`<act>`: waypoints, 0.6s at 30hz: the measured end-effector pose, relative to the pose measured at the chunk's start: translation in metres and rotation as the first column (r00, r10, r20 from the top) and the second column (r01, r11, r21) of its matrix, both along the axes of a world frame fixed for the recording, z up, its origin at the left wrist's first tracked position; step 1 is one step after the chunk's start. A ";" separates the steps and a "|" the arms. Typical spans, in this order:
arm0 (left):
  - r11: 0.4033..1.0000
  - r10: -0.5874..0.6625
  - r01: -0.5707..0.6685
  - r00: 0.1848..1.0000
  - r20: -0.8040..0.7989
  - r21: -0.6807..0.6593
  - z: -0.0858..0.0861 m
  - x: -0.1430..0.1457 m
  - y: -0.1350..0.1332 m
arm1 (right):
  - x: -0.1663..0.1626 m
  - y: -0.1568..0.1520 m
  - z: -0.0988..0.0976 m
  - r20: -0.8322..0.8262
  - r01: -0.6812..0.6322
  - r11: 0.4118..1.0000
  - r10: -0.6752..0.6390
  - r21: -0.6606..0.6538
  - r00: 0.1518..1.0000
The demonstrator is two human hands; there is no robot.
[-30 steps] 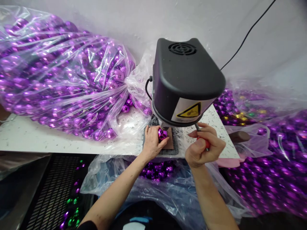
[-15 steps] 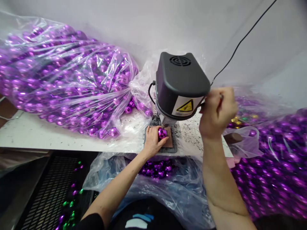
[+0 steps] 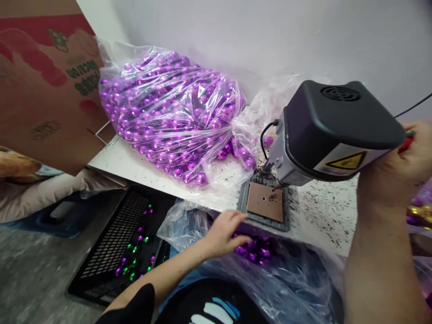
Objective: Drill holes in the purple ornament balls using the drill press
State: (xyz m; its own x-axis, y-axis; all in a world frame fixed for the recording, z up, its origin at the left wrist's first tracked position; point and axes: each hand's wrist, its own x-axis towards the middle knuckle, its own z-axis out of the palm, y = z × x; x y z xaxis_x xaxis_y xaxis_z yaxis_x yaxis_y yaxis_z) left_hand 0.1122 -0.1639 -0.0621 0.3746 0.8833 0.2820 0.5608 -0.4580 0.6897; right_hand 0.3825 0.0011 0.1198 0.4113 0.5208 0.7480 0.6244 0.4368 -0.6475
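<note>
Plain pale grey wall point(image 3: 236, 36) fills the whole top of the frame, evenly lit, no harsh shadows. A white bench point(image 3: 135, 164) speckled with dark bits runs diagonally through the middle. Big brown cardboard box point(image 3: 43, 81) with red print leans in the upper left. Lower left is grey concrete floor point(image 3: 30, 274) with a black slotted crate point(image 3: 114, 243) sitting on it.

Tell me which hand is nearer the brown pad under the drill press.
Left. The left hand hovers just below the brown pad's front-left corner; the right hand is raised at the handle, farther away.
</note>
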 end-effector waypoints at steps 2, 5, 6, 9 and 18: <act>0.950 0.303 -0.308 0.949 0.090 0.050 0.006 -0.032 0.017 | -0.002 -0.003 0.003 0.006 -0.015 1.000 0.015 0.008 1.000; 0.704 0.701 -0.708 0.705 0.107 0.055 0.008 -0.073 0.051 | -0.007 -0.008 0.007 -0.003 -0.028 0.999 0.028 -0.044 1.000; 0.660 0.744 -0.748 0.663 0.080 0.067 0.006 -0.081 0.062 | -0.008 -0.010 0.008 -0.011 -0.024 0.997 0.023 -0.067 1.000; 0.694 0.719 -0.715 0.693 -0.041 0.088 -0.003 -0.083 0.086 | -0.009 -0.012 0.010 -0.017 -0.005 0.994 0.003 -0.107 1.000; 0.771 0.635 -0.613 0.720 -0.279 0.171 0.028 -0.061 0.109 | -0.009 -0.013 0.011 0.007 -0.018 0.990 0.019 -0.140 1.000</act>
State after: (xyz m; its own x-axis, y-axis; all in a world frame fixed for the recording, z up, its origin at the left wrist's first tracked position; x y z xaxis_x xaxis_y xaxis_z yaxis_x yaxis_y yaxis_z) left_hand 0.0510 -0.0547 -0.0341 -0.1804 0.9325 0.3128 0.9083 0.0359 0.4168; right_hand 0.3734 -0.0115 0.1312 0.3948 0.6279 0.6707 0.6226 0.3540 -0.6979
